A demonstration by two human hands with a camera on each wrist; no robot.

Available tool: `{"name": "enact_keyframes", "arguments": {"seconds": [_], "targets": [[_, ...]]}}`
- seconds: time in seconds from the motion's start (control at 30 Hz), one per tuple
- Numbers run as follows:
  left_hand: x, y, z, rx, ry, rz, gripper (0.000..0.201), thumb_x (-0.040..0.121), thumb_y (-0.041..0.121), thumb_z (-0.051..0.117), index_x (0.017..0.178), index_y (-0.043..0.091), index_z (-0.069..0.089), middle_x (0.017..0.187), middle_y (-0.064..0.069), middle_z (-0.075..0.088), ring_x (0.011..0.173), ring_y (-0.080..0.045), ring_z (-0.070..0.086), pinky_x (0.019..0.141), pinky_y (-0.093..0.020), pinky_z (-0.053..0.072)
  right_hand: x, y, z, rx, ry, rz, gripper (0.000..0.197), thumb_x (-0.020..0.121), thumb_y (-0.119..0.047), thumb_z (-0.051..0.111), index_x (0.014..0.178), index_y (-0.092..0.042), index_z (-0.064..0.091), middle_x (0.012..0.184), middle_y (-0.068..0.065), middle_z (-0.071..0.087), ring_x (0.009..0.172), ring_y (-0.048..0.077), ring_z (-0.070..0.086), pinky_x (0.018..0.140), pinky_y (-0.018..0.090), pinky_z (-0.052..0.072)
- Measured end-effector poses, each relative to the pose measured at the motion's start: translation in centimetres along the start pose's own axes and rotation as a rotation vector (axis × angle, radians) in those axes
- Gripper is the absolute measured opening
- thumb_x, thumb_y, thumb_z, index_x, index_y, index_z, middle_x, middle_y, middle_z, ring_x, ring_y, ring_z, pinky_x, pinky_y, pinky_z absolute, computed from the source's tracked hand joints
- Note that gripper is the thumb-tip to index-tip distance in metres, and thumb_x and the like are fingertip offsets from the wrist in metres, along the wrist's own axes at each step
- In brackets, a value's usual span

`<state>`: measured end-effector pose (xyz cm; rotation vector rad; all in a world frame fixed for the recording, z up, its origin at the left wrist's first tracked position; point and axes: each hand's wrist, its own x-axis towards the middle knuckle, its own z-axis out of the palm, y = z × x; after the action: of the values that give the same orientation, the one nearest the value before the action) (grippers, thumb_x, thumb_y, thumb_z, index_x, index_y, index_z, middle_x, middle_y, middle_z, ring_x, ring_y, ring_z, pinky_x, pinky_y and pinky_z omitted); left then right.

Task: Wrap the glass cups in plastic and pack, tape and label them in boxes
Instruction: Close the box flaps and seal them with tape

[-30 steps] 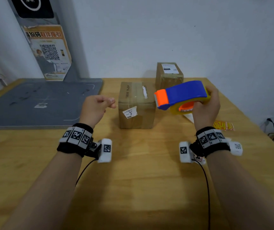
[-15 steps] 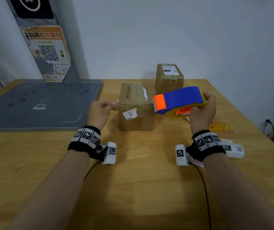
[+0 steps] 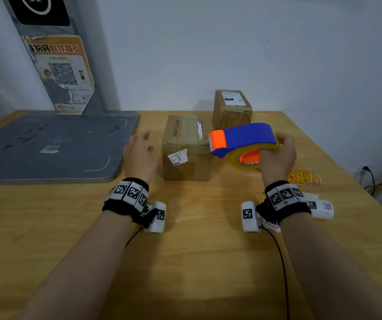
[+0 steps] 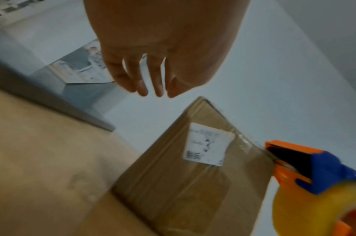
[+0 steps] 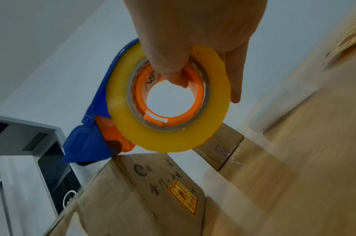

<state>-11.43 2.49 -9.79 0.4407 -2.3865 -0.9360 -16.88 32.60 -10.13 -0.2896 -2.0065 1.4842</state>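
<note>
Two boxes: tape dispenser (image 3: 243,140) at near box (image 3: 186,148) edge, right hand (image 3: 277,155) gripping.

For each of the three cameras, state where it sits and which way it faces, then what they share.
Head: worn high, looks down at the table; both forearms, left hand, right hand show.
Left wrist: looks along open fingers toward the near box.
Right wrist: looks along fingers gripping the tape dispenser.
Shared: near box and dispenser appear in all.

Wooden table (image 3: 197,262) — two boxes (image 3: 186,151), stickers (image 3: 304,177)
</note>
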Motion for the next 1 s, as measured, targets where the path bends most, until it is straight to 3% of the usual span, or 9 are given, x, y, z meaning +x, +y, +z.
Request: {"name": "enact_keyframes", "arguments": {"seconds": [0.07, 0.2, 0.27, 0.37, 0.43, 0.57, 0.77, 1.0], "targets": [[-0.6, 2.3, -0.1, 0.017, 0.065, 0.168, 0.034, 0.102, 0.021, 0.059, 0.136, 0.022, 0.061, 0.138, 0.004, 0.061, 0.135, -0.022, 0.047, 0.115, -0.042, 0.038, 0.0, -0.1, -0.2, -0.005, -0.015, 0.005, 0.037, 0.089, -0.009, 0.07, 0.123, -0.019, 0.061, 0.114, -0.007, 0.062, 0.1, 0.012, 0.058, 0.081, 0.026, 0.045], [-1.0, 5.9, 1.5, 0.119, -0.146, 0.426, 0.031, 0.101, 0.038, 0.062, 0.13, 0.033, 0.067, 0.131, 0.011, 0.068, 0.127, -0.014, 0.056, 0.115, -0.046, 0.037, 0.0, -0.2, -0.5, -0.01, -0.039, 0.021, 0.037, 0.09, -0.008, 0.069, 0.125, -0.016, 0.059, 0.108, -0.009, 0.058, 0.096, 0.013, 0.057, 0.078, 0.026, 0.043], [-0.8, 6.0, 2.5, 0.15, -0.211, 0.406, 0.028, 0.1, 0.042, 0.062, 0.127, 0.037, 0.069, 0.127, 0.016, 0.069, 0.124, -0.011, 0.058, 0.121, -0.049, 0.027, 0.2, -0.3, -0.7, -0.019, -0.048, 0.018, 0.039, 0.09, -0.004, 0.069, 0.126, -0.015, 0.058, 0.108, -0.009, 0.057, 0.096, 0.013, 0.057, 0.078, 0.027, 0.044], [-0.8, 5.5, 3.0, 0.198, -0.196, 0.35, 0.027, 0.098, 0.051, 0.061, 0.122, 0.044, 0.07, 0.126, 0.023, 0.067, 0.128, -0.005, 0.053, 0.122, -0.059, -0.006, 0.6, -0.4, -0.9, -0.038, -0.057, -0.004, 0.042, 0.088, -0.001, 0.069, 0.126, -0.015, 0.058, 0.108, -0.009, 0.057, 0.097, 0.013, 0.057, 0.08, 0.028, 0.045], [-0.7, 5.3, 2.9, 0.185, -0.199, 0.318, 0.026, 0.096, 0.055, 0.061, 0.119, 0.047, 0.071, 0.126, 0.025, 0.068, 0.131, -0.003, 0.051, 0.12, -0.065, -0.013, 1.0, -0.5, -1.0, -0.039, -0.053, -0.032, 0.042, 0.087, -0.001, 0.067, 0.124, -0.017, 0.059, 0.107, -0.011, 0.058, 0.098, 0.012, 0.056, 0.082, 0.028, 0.046], [-0.4, 5.1, 2.8, 0.102, -0.235, 0.273, 0.024, 0.093, 0.056, 0.064, 0.115, 0.048, 0.073, 0.125, 0.026, 0.068, 0.135, -0.003, 0.048, 0.119, -0.068, -0.013, 2.3, -0.5, -1.3, -0.048, -0.029, -0.055, 0.04, 0.088, 0.0, 0.059, 0.12, -0.024, 0.061, 0.102, -0.017, 0.058, 0.096, 0.01, 0.056, 0.079, 0.026, 0.043], [-0.3, 4.7, 3.1, 0.047, -0.228, 0.262, 0.025, 0.091, 0.055, 0.067, 0.114, 0.047, 0.074, 0.125, 0.025, 0.068, 0.136, -0.002, 0.046, 0.119, -0.067, -0.014, 3.1, 1.5, -1.7, -0.049, -0.018, -0.051, 0.038, 0.091, -0.001, 0.057, 0.123, -0.021, 0.059, 0.108, -0.012, 0.061, 0.093, 0.013, 0.058, 0.076, 0.026, 0.043], [-0.8, 5.5, 2.4, 0.167, -0.21, 0.282, 0.026, 0.094, 0.056, 0.063, 0.117, 0.047, 0.071, 0.126, 0.024, 0.067, 0.135, -0.003, 0.047, 0.119, -0.07, -0.009, 3.7, 1.6, -1.1, -0.134, -0.048, -0.058, 0.042, 0.089, 0.005, 0.053, 0.123, -0.02, 0.056, 0.105, -0.008, 0.061, 0.095, 0.021, 0.06, 0.078, 0.033, 0.046]]}}
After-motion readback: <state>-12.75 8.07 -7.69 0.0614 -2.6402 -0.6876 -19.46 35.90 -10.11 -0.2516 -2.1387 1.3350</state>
